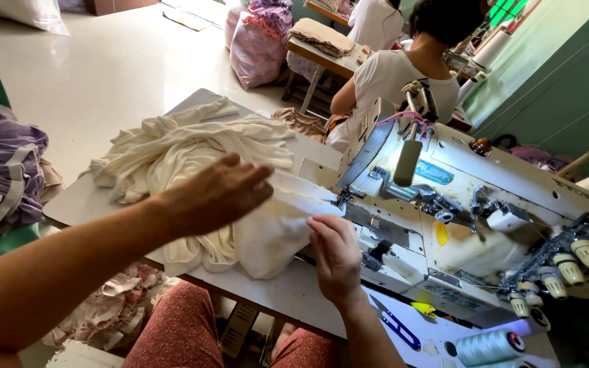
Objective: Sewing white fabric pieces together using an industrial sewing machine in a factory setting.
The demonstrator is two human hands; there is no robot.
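A heap of cream fabric [192, 146] lies on the white sewing table [288, 296], one end running under the presser foot [342, 199] of the white sewing machine [485, 204]. My left hand [216, 194] rests flat on the cloth just left of the needle, fingers stretched toward it. Near the machine bed my right hand [335, 252] pinches the front edge of the same cream fabric.
Blue-handled thread snips [397, 328] and a pale thread cone [489, 346] lie at the table's front right. Purple cloth [1, 174] is piled at left. Another person in a white shirt [403, 78] sits ahead at a second table, beside pink bags [260, 41].
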